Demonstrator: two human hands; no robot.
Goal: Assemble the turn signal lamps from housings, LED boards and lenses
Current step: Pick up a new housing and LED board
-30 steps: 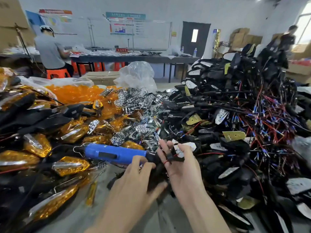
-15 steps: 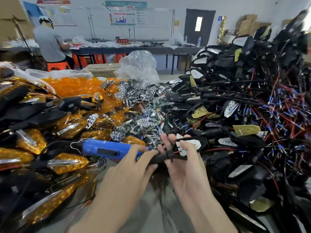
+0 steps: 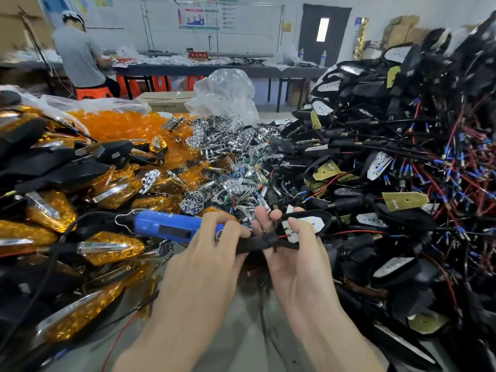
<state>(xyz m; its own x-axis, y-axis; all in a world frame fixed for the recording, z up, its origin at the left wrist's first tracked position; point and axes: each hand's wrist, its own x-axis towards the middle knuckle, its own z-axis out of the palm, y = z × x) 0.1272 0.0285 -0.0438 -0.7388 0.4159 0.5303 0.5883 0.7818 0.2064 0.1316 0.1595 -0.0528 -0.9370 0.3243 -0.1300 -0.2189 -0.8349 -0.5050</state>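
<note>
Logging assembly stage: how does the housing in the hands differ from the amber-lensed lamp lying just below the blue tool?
The held housing has no lens, so its white LED board shows; the amber lamp is covered by an orange lens with a chrome strip. The held housing is gripped by the left hand and right hand; the amber lamp lies in the pile. Both have black stems.

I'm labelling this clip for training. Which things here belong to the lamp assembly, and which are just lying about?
For the job: housing, held by left hand and right hand; LED board inside it; blue screwdriver; amber lenses; chrome reflectors; heap of wired housings.
Lying about: plastic bag; cardboard box; water bottle; orange stool.
</note>
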